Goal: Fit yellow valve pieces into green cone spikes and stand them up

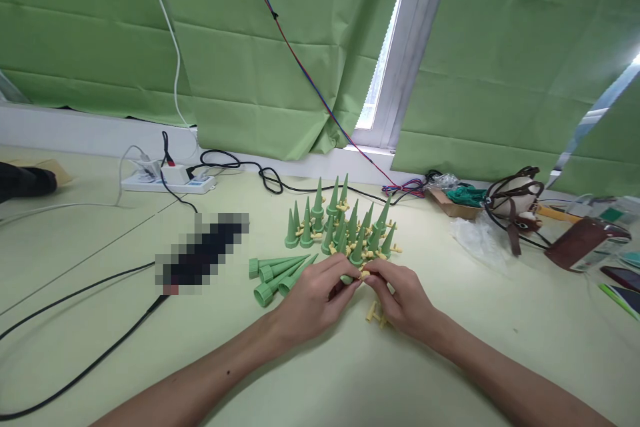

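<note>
Green plastic part (347,279), mostly hidden, sits in the left hand (315,293), fingers pinched tight; the right hand (406,295) pinches a tiny yellow plastic piece (365,275) beside it. A knuckle bump could tip the pointy green plastic cones (319,201) standing just behind. The pale desk (500,300) has room rightward; its near edge doesn't show.

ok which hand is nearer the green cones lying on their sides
Left. The left hand is just to the right of the lying cones; the right hand is farther right, beyond it.
</note>
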Motion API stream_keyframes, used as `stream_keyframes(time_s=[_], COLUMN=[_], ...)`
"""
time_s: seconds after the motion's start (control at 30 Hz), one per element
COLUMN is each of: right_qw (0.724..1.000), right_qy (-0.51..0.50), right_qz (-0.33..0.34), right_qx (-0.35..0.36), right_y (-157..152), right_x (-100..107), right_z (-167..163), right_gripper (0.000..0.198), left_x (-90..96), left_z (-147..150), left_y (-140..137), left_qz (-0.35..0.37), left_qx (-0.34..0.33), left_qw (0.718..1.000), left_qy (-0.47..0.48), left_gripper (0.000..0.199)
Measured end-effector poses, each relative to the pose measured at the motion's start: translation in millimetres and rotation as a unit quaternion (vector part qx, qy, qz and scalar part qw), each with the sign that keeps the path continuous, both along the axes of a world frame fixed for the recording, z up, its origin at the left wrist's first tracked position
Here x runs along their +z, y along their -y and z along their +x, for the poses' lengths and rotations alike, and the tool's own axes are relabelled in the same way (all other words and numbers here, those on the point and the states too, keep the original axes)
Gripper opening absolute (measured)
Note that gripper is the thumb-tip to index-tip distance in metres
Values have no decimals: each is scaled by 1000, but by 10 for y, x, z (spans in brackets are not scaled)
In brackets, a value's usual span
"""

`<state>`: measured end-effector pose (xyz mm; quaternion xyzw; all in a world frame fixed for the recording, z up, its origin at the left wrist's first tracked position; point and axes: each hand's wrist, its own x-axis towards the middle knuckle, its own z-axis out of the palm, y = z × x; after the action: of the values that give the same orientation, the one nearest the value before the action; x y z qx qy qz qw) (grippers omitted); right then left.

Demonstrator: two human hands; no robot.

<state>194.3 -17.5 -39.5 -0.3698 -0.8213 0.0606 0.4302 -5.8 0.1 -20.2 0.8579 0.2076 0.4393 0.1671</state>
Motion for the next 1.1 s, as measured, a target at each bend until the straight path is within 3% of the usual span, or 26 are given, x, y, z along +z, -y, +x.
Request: stream_keyframes(time_s=[0.77,1.1], right_qw=[999,998], right_qy=[-30,-42], right_qz=[-27,-56], right_qx=[-10,-1], right_y=[20,45], right_x=[49,47], right_z=[-49,-54], right_gripper=[22,24], left_x=[-19,-2], left_z=[-20,-7], left_y=[-45,-44], left_qz=[96,101], left_qx=[-1,-3], left_qw=[995,995], left_qy=[-29,-16], left_gripper=[16,18])
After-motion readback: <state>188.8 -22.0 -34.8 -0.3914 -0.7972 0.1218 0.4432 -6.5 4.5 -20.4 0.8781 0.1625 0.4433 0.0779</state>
